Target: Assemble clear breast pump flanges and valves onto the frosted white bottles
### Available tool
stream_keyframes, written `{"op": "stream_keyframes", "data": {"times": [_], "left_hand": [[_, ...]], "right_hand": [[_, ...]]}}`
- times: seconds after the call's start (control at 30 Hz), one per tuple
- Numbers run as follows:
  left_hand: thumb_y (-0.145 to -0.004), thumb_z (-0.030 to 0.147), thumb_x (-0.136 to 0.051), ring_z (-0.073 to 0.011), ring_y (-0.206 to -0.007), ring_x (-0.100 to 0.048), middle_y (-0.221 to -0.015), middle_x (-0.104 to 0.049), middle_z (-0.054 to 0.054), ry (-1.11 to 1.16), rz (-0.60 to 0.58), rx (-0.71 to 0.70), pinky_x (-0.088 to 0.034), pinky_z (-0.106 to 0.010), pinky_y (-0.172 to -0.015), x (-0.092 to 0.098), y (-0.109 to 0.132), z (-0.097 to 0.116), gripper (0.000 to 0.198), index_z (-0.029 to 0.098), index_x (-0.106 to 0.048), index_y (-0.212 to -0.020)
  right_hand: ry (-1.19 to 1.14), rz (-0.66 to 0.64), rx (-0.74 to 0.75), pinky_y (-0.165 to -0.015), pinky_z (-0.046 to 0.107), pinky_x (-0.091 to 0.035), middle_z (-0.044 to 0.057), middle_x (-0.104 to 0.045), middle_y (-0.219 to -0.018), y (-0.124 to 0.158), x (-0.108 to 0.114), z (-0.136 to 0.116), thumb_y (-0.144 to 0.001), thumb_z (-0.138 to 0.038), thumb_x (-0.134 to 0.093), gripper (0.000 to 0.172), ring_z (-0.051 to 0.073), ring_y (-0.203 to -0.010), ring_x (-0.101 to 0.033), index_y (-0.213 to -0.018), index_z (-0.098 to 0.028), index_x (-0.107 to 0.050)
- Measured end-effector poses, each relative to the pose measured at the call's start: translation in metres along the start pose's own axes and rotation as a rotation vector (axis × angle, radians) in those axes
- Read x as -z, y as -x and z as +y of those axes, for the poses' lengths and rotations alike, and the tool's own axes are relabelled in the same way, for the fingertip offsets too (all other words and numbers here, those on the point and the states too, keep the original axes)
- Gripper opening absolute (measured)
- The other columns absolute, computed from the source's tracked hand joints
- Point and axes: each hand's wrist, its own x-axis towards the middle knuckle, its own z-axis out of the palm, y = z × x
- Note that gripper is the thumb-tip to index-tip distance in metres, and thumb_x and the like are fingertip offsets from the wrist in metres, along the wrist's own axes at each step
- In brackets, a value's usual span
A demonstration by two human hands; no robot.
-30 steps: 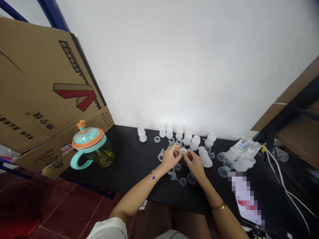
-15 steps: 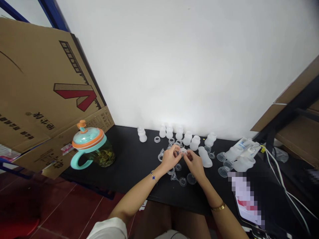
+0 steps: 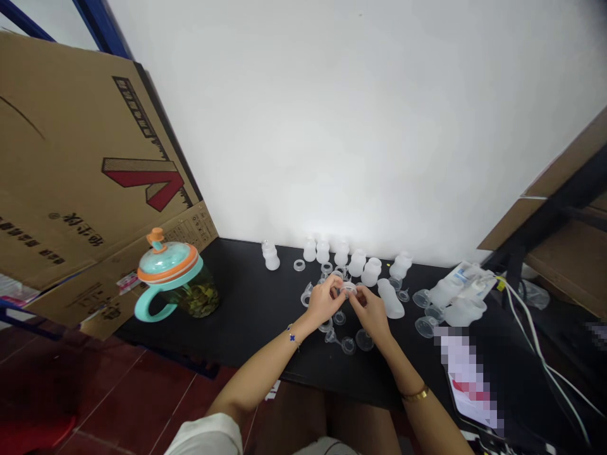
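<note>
Between the fingertips of my left hand point(image 3: 323, 304) and my right hand point(image 3: 372, 312) is a small whitish bottle collar ring point(image 3: 349, 287). Both hands pinch it from opposite sides, low above the black table point(image 3: 246, 322). Fingers cover part of the ring, so I cannot tell whether another piece sits inside it. Clear bottle parts lie around and under my hands, among them a funnel-shaped piece point(image 3: 332, 336) and a round cap point(image 3: 365, 340). A frosted bottle point(image 3: 390, 300) rests on its side just right of my right hand.
Several frosted bottles point(image 3: 341, 253) stand along the wall; another bottle point(image 3: 270, 255) and a loose ring point(image 3: 299, 265) are farther left. A big lidded jug point(image 3: 196, 297) stands by a cardboard box point(image 3: 71, 158). At right are more bottles point(image 3: 465, 311), cables point(image 3: 531, 335) and a phone point(image 3: 469, 379).
</note>
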Motion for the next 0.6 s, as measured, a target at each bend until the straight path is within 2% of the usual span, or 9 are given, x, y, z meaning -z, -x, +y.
{"op": "stream_keyframes", "data": {"times": [0.1,0.6], "left_hand": [[-0.084,0.024,-0.061,-0.0103,-0.057,-0.061,-0.091,-0.073,0.002,0.01,-0.001,-0.01,-0.045,-0.022,-0.057,0.0002,0.0001,0.0001,0.014,0.023,-0.057,-0.097],[-0.083,0.023,-0.062,-0.0106,-0.056,-0.061,-0.087,-0.073,0.003,0.005,-0.007,0.02,-0.045,-0.022,-0.058,0.0008,-0.0002,0.0014,0.014,0.023,-0.057,-0.096]], "right_hand": [[0.005,-0.001,0.008,-0.056,0.027,-0.037,0.0,-0.063,-0.064,-0.0004,0.0,0.0003,-0.093,-0.053,-0.051,0.035,0.017,-0.057,-0.056,-0.084,-0.021,-0.063],[0.021,0.0,0.008,-0.056,0.027,-0.037,-0.001,-0.06,-0.062,-0.0003,-0.0014,0.0035,-0.093,-0.051,-0.051,0.032,0.017,-0.057,-0.054,-0.084,-0.022,-0.062]]}}
